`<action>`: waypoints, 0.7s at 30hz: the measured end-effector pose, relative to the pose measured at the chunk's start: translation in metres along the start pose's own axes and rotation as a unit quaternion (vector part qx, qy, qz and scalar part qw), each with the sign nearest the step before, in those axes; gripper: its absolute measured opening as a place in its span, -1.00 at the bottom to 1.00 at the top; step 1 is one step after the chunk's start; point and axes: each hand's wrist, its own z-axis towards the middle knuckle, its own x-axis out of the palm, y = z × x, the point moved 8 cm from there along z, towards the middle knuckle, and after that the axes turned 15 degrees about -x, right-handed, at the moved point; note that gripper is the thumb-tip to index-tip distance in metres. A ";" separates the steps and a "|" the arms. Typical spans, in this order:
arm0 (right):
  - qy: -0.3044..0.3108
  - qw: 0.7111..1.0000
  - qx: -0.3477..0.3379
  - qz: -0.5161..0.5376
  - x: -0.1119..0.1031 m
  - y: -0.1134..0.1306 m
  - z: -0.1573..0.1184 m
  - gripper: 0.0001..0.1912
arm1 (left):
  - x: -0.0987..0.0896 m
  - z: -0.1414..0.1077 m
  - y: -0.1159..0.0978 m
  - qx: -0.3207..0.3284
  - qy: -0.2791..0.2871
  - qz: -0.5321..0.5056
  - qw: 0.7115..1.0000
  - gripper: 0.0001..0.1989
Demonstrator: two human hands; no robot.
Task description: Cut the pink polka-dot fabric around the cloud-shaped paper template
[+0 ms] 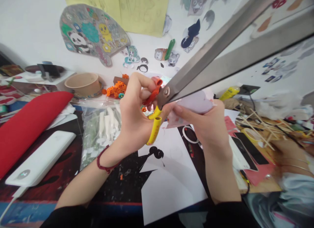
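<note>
Scissors [211, 56] with one orange-red and one yellow handle sit in my left hand [136, 106], its fingers curled round the handles. Their steel blades point up and right, looming close to the camera and parted in a narrow V. My right hand [208, 129] pinches a pale lilac and pink piece [195, 102], like folded paper or thin film; its exact kind is unclear. Both hands nearly meet over white paper sheets [169, 188], one carrying a black shape [156, 152]. A dark red cord bracelet is on my left wrist.
On the left lie a white power bank [41, 159], a long red object [31, 123] and a clear bag [100, 133] of white and green pieces. A tape roll [190, 134] is near my right hand. Phones [251, 147] and wooden sticks lie right, beside another person's arm [291, 157].
</note>
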 end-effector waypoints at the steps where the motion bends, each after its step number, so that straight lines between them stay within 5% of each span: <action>1: -0.009 1.000 -0.007 -0.003 -0.002 0.002 0.000 -0.82 | -0.001 0.000 -0.001 0.001 0.001 -0.006 1.000 -0.54; 14: -0.049 0.997 -0.033 0.042 -0.007 0.011 0.005 -0.88 | -0.010 0.015 0.010 -0.072 0.020 -0.015 0.997 -0.62; 21: -0.046 0.996 -0.044 0.068 -0.010 0.022 0.007 -0.89 | -0.029 0.028 0.003 -0.011 0.032 0.078 0.996 -0.72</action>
